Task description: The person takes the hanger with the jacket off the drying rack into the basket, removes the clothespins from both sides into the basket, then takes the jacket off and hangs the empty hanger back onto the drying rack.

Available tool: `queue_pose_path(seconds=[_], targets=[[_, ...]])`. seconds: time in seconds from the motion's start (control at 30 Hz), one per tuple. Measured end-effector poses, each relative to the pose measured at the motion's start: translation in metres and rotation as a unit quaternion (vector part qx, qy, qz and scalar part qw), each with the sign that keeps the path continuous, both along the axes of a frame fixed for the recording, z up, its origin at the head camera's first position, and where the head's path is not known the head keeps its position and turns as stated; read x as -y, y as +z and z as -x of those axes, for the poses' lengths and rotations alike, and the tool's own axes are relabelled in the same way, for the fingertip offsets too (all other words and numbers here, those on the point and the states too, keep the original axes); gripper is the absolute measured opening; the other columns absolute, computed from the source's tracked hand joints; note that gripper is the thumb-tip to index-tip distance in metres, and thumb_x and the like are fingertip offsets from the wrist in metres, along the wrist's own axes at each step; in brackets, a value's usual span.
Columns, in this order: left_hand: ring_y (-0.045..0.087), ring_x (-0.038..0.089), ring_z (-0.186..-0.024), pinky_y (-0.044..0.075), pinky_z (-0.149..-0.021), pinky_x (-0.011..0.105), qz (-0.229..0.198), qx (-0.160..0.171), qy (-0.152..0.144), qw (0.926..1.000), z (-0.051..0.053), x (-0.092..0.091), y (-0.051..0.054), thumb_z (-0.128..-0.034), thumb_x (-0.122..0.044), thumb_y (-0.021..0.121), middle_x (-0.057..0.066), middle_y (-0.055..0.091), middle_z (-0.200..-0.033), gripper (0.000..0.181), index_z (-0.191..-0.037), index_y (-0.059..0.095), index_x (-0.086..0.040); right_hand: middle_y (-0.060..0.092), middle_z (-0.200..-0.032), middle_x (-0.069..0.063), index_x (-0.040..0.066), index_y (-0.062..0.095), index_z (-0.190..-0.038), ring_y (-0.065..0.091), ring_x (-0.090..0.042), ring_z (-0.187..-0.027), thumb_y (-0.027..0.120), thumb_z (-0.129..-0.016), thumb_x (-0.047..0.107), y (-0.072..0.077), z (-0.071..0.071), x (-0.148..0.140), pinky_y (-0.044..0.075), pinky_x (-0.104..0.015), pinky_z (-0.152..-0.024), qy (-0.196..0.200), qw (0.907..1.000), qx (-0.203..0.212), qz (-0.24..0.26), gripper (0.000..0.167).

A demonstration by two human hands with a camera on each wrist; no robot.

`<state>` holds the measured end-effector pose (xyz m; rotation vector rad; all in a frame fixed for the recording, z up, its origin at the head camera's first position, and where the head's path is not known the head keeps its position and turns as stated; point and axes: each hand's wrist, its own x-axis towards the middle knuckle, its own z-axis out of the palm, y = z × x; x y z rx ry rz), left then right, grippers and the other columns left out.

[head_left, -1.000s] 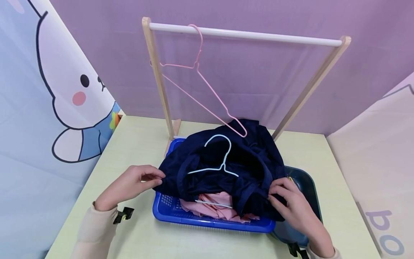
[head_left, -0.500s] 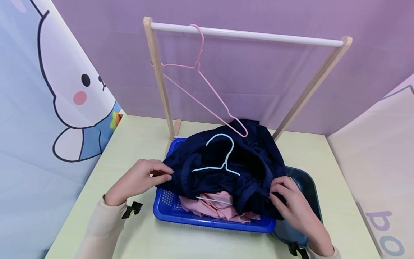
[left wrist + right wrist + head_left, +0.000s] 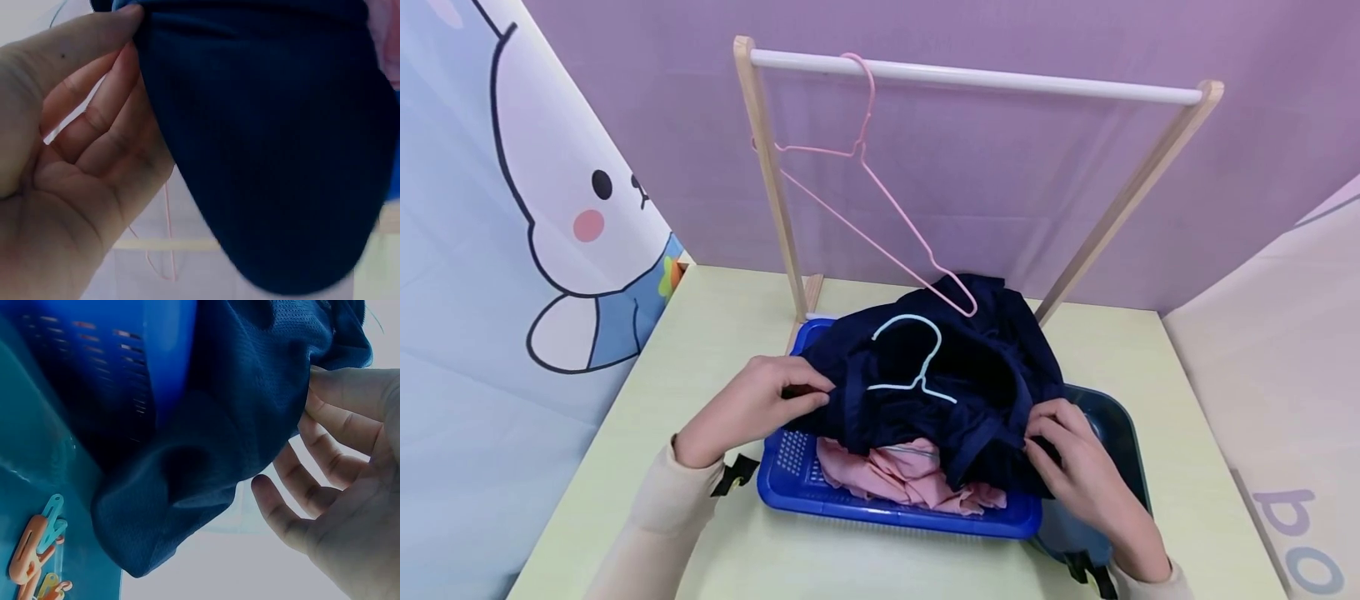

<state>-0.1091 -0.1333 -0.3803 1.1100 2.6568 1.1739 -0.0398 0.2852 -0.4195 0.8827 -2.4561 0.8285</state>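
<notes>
Dark navy cloth (image 3: 992, 333) lies bunched over a blue basket (image 3: 895, 521). My left hand (image 3: 752, 408) pinches its left side between thumb and fingers; in the left wrist view the cloth (image 3: 269, 150) hangs down from the left hand's (image 3: 81, 137) fingertips. The right side of the cloth is pinched by my right hand (image 3: 1090, 467); the right wrist view shows the right hand (image 3: 344, 456) with thumb and index at the cloth's (image 3: 250, 394) edge. A light blue hanger (image 3: 919, 382) pokes its hook out of the cloth's opening, its lower part mostly hidden. Pink cloth (image 3: 910, 479) lies in the basket.
Behind stands a rack with a white bar (image 3: 1037, 79) and wooden posts; a pink hanger (image 3: 891, 200) hangs from it at the left. A dark green tray (image 3: 1131, 433) sits right of the basket, with orange, yellow and light blue clips (image 3: 28, 550) inside.
My left hand has moved right and slightly up, bringing the cloth's left side inward. The hanger's bottom bar over the pink cloth is now mostly covered. My right hand has barely moved.
</notes>
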Motion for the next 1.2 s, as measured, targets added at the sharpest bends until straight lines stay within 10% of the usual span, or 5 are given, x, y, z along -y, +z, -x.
queue_pose_path(seconds=[0.73, 0.9, 0.97, 1.2], targets=[[0.061, 0.009, -0.086, 0.056, -0.073, 0.024, -0.006, -0.067, -0.019, 0.9976, -0.002, -0.035, 0.008, -0.0912, -0.004, 0.073, -0.001, 0.07, -0.098, 0.016, -0.106, 0.076, -0.008, 0.057, -0.104, -0.007, 0.009, 0.062, -0.085, 0.049, -0.025, -0.094, 0.071, -0.07, -0.013, 0.0, 0.003, 0.003, 0.036, -0.032, -0.083, -0.008, 0.9997, -0.02, -0.008, 0.028], [0.059, 0.011, -0.087, 0.056, -0.076, 0.029, -0.005, -0.098, 0.008, 0.9952, -0.003, -0.038, 0.004, -0.0932, -0.003, 0.07, 0.001, 0.068, -0.1, 0.014, -0.107, 0.073, -0.007, 0.059, -0.104, -0.005, 0.01, 0.066, -0.087, 0.05, -0.024, -0.095, 0.067, -0.094, 0.01, -0.002, 0.003, 0.004, 0.037, -0.03, -0.084, -0.003, 0.9998, -0.015, 0.011, 0.007], [0.058, 0.011, -0.087, 0.055, -0.077, 0.029, 0.001, -0.108, 0.02, 0.9939, -0.005, -0.037, 0.003, -0.0943, -0.004, 0.069, 0.001, 0.066, -0.1, 0.014, -0.107, 0.072, -0.007, 0.059, -0.103, -0.004, 0.012, 0.067, -0.088, 0.051, -0.022, -0.095, 0.059, -0.102, 0.027, -0.003, 0.002, 0.004, 0.038, -0.028, -0.084, -0.004, 0.9996, -0.011, 0.027, 0.023], [0.057, 0.011, -0.089, 0.056, -0.079, 0.03, 0.004, -0.113, 0.036, 0.993, -0.007, -0.032, 0.001, -0.097, -0.007, 0.066, 0.0, 0.063, -0.101, 0.011, -0.108, 0.07, -0.008, 0.062, -0.099, -0.006, 0.009, 0.07, -0.089, 0.053, -0.02, -0.092, 0.056, -0.103, 0.037, -0.002, 0.004, 0.003, 0.04, -0.018, -0.085, 0.001, 0.9956, -0.033, 0.088, 0.035]])
